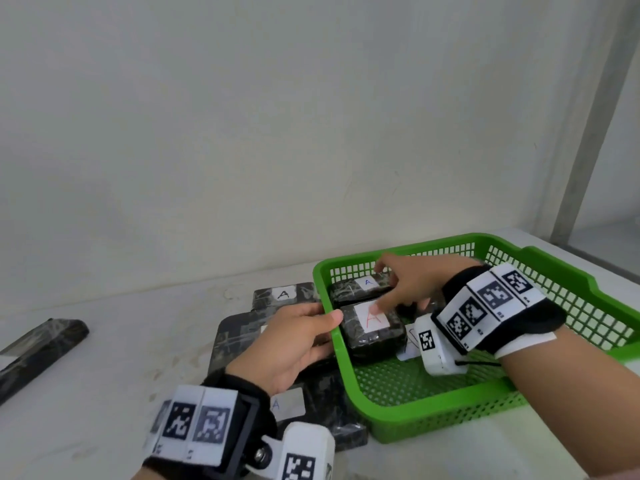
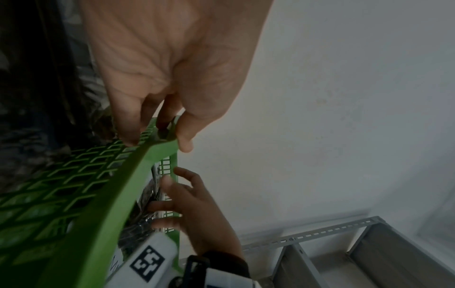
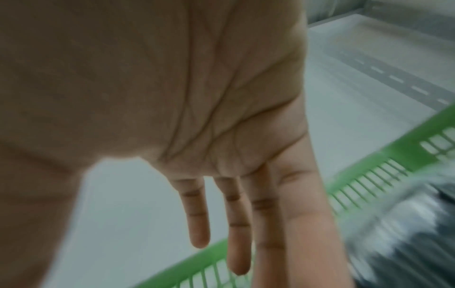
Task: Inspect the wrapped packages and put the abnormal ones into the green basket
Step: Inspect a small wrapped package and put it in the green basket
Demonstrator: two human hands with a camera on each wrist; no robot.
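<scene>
The green basket (image 1: 408, 410) stands at the right of the table. Two dark wrapped packages lie in it: one with a red A label (image 1: 372, 327) and, behind it, one with a blue A label (image 1: 363, 287). My left hand (image 1: 329, 318) pinches the basket's left rim (image 2: 138, 175) between thumb and fingers (image 2: 130, 124). My right hand (image 1: 398, 285) hovers over the two packages with straight, spread fingers (image 3: 236, 224), one fingertip on the red A label. A blurred package (image 3: 406, 224) shows beside it in the right wrist view.
Left of the basket lie more wrapped packages: one with a black A (image 1: 284, 294), a large flat one (image 1: 232, 341) under my left hand, and one with a blue A (image 1: 311, 410). A long package (image 1: 38, 351) lies at the far left. A white wall stands behind.
</scene>
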